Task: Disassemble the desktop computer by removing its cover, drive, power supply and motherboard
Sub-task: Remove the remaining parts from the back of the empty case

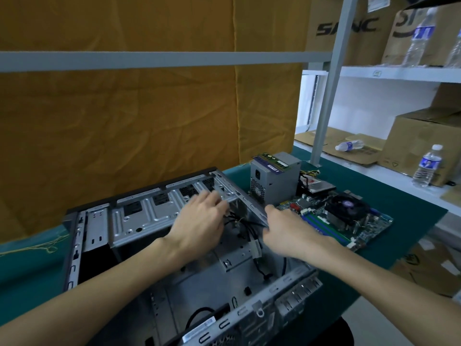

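Note:
The grey metal computer case [139, 216] lies open on the green mat, stripped inside apart from loose black cables [245, 227]. My left hand [199, 221] reaches into it near the far wall, fingers spread and blurred, holding nothing. My right hand [287, 231] grips the case's right edge, thumb up. To the right of the case the motherboard [349, 221] with its fan lies flat on the mat. Behind it the power supply [274, 181] stands upright with a memory stick [272, 162] on top. A hard drive [321, 186] lies next to it.
A yellow cloth [124, 116] hangs behind the table. White shelves [399, 73] on the right hold cardboard boxes and water bottles; one bottle [427, 166] stands close to the mat's right edge. The green mat [411, 208] ends just beyond the motherboard.

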{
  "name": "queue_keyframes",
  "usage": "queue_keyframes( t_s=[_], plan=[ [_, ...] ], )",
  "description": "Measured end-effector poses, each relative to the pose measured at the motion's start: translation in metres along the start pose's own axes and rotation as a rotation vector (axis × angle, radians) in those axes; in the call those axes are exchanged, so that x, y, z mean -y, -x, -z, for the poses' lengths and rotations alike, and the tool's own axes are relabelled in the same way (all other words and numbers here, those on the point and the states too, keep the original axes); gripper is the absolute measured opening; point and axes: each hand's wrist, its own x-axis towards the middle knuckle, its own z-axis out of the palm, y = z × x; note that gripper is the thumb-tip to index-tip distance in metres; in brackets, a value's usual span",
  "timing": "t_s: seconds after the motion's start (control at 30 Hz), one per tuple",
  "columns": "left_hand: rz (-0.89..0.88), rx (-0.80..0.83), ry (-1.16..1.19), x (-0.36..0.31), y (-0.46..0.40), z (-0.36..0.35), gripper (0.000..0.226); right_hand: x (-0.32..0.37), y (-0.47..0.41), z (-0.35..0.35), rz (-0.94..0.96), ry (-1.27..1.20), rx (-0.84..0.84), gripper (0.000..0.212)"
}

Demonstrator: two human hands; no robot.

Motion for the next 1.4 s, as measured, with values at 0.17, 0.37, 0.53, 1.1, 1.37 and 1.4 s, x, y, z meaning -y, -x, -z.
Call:
queue_keyframes(
  t_s=[0.17, 0.37, 0.53, 1.1, 1.37, 1.4],
  plan=[
    [0.069, 0.23, -0.175, 0.04, 0.002, -0.007, 0.083, 0.006, 0.004, 0.009, -0.01, 0.021, 0.005, 0.015],
    [0.158, 0.192, -0.249, 0.06, 0.009, -0.002, 0.073, 0.021, -0.03, 0.012, 0.073, -0.016, -0.006, 0.011],
    [0.257, 0.167, 0.206, 0.014, 0.018, 0.02, 0.029, 0.04, -0.076, 0.006, 0.157, -0.044, -0.012, 0.014],
    [0.175, 0.439, 0.729, -0.04, 0.031, 0.025, 0.028, -0.106, -0.046, -0.053, -0.119, 0.162, -0.073, 0.029],
    [0.254, 0.419, 0.878, -0.044, 0.045, 0.04, 0.041, -0.095, -0.035, -0.051, -0.251, 0.052, 0.075, 0.02],
    [0.27, 0.42, 0.876, -0.042, 0.05, 0.042, 0.042, -0.094, -0.029, -0.048, -0.272, -0.03, 0.085, 0.014]
  ],
)
